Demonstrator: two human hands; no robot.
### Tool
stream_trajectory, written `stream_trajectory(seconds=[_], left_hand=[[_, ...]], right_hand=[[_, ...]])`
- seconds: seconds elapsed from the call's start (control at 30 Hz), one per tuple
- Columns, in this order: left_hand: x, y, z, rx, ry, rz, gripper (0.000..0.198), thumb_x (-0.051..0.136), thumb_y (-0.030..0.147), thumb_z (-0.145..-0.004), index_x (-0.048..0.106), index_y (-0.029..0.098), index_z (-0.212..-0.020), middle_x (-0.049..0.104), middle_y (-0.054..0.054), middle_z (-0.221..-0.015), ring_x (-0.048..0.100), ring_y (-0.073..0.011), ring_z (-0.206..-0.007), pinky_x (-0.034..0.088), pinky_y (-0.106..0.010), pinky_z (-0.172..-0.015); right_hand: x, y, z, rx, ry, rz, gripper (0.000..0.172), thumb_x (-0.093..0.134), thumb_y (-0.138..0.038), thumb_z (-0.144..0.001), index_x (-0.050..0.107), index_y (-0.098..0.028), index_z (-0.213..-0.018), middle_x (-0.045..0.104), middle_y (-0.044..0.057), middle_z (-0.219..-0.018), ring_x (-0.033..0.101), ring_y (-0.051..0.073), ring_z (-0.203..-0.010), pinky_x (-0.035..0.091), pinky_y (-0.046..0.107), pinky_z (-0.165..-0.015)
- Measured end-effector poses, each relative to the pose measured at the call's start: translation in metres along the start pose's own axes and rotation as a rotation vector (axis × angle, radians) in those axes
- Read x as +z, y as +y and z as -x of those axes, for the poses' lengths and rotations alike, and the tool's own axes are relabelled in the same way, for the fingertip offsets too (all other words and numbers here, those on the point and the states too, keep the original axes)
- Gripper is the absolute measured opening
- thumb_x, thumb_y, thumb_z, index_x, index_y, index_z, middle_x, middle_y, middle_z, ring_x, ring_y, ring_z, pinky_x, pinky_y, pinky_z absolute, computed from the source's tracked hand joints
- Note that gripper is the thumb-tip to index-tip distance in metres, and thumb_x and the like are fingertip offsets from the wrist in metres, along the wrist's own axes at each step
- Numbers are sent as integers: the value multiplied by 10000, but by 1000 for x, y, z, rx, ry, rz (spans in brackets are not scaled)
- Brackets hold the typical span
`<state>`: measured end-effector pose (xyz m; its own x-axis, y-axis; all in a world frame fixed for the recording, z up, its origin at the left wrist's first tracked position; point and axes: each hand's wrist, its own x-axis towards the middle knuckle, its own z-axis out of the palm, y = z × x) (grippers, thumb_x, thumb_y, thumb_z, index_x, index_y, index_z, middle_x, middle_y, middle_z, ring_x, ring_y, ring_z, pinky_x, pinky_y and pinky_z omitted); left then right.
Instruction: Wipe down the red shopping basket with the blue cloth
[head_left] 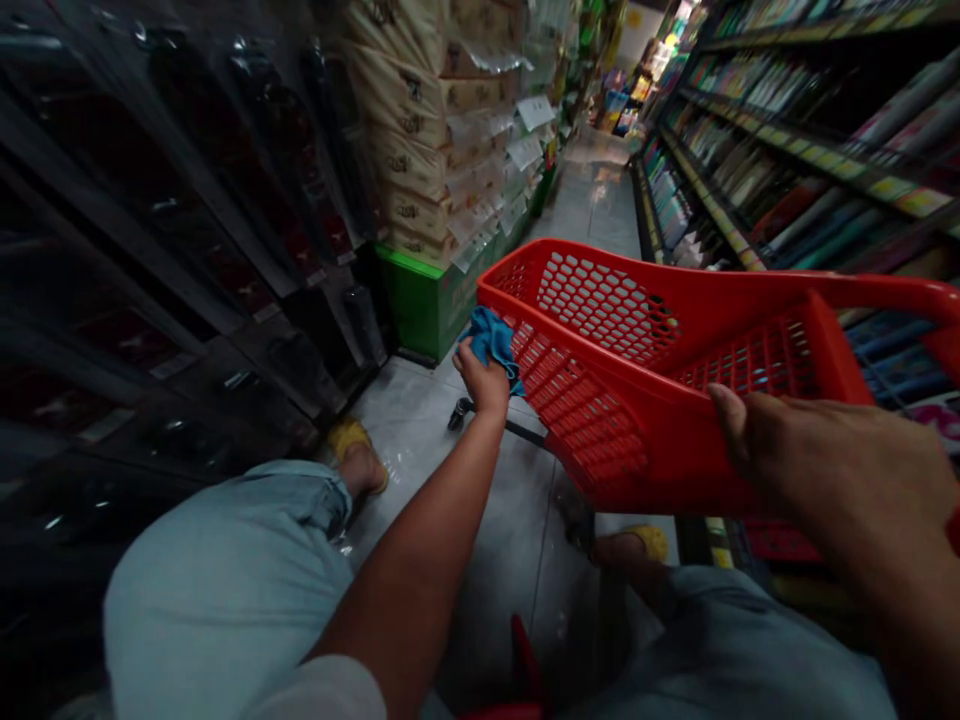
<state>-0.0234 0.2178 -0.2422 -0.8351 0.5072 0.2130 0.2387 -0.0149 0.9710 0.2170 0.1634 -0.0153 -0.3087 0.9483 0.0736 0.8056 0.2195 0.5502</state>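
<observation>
A red plastic shopping cart (679, 490) with perforated sides stands across the aisle in front of me, its handle end toward the right. My left hand (484, 380) is closed on a crumpled blue cloth (491, 335), which lies against the side of the basket near its far left corner. My right hand (795, 450) is closed over the near rim of the cart, thumb on top; the fingers on the outer side are partly hidden. Inside the basket I see only red grid walls.
Stacked tan boxes (409, 150) rest on a green base (412, 310) at the left. Dark racks of hanging packages (150, 200) line the near left. Shelves of books or packets (787, 180) run along the right. My legs straddle the tiled floor (502, 510). A cart wheel (457, 412) shows below.
</observation>
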Motion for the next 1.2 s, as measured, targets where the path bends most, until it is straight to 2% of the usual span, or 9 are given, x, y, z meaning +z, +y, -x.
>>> stream_trajectory(seconds=[0.1, 0.23, 0.47, 0.53, 0.67, 0.73, 0.8, 1.0, 1.2], left_hand=[[10, -6, -19, -50, 22, 24, 374, 467, 115, -862, 517, 149, -1231, 572, -165, -1220, 534, -247, -1232, 385, -431, -1120], [18, -6, -10, -64, -6, 75, 400, 621, 234, -851, 540, 166, -1237, 593, -155, -1262, 545, -246, -1242, 400, -394, -1102], [8, 0, -31, -91, -164, 133, 306, 556, 103, -800, 607, 177, -1092, 700, -32, -979, 658, -172, -931, 502, -286, -892], [3, 11, -11, -82, -212, 118, 295, 580, 125, -790, 612, 190, -1076, 688, -14, -937, 650, -170, -874, 507, -288, -854], [-7, 27, 72, -29, -368, 93, 287, 708, 168, -700, 641, 225, -973, 671, -24, -963, 634, -203, -937, 508, -335, -913], [-11, 25, 107, -17, -460, 99, 376, 802, 141, -558, 649, 239, -886, 662, -13, -932, 636, -218, -919, 524, -347, -908], [-11, 18, 122, -42, -469, 101, 405, 787, 115, -561, 646, 241, -919, 652, -21, -971, 634, -227, -954, 520, -368, -940], [5, 9, 99, -158, -250, 109, 440, 593, 190, -835, 482, 182, -1260, 538, -123, -1262, 532, -235, -1236, 399, -430, -1119], [6, 6, 83, -155, -256, 167, 494, 779, 297, -729, 565, 196, -1162, 617, -71, -1148, 612, -215, -1109, 486, -368, -1017]], right_hand=[[-1, -4, 1, -2, 53, 2, 601, 233, -510, -1003, 716, -276, -731, 695, 171, -661, 688, 335, -601, 371, 385, -458], [-2, -6, -1, -20, 38, -28, 604, 269, -505, -1002, 751, -231, -762, 675, 158, -626, 667, 326, -562, 404, 383, -463], [-13, -17, -1, 43, -20, 30, 635, 247, -492, -1011, 780, -182, -860, 688, 179, -656, 689, 337, -605, 443, 392, -507], [-18, -21, -2, 80, -72, 32, 640, 250, -498, -1009, 787, -164, -910, 699, 187, -687, 702, 341, -640, 468, 402, -533], [-22, -27, -4, 116, -111, 21, 667, 241, -510, -1010, 788, -144, -899, 699, 200, -701, 713, 349, -677, 489, 413, -559], [-22, -28, -4, 121, -96, 19, 668, 250, -519, -1007, 789, -148, -875, 690, 192, -675, 704, 342, -647, 477, 403, -539], [-19, -27, -2, 112, -62, 22, 658, 266, -522, -1005, 787, -150, -851, 680, 181, -643, 690, 324, -604, 453, 380, -511], [-15, -31, 6, 63, 139, 38, 627, 313, -493, -1016, 734, -152, -701, 648, 147, -559, 668, 281, -559, 384, 325, -503], [-17, -34, 3, 82, 115, 1, 615, 334, -502, -1010, 730, -149, -699, 657, 167, -580, 664, 300, -570, 377, 335, -523]])
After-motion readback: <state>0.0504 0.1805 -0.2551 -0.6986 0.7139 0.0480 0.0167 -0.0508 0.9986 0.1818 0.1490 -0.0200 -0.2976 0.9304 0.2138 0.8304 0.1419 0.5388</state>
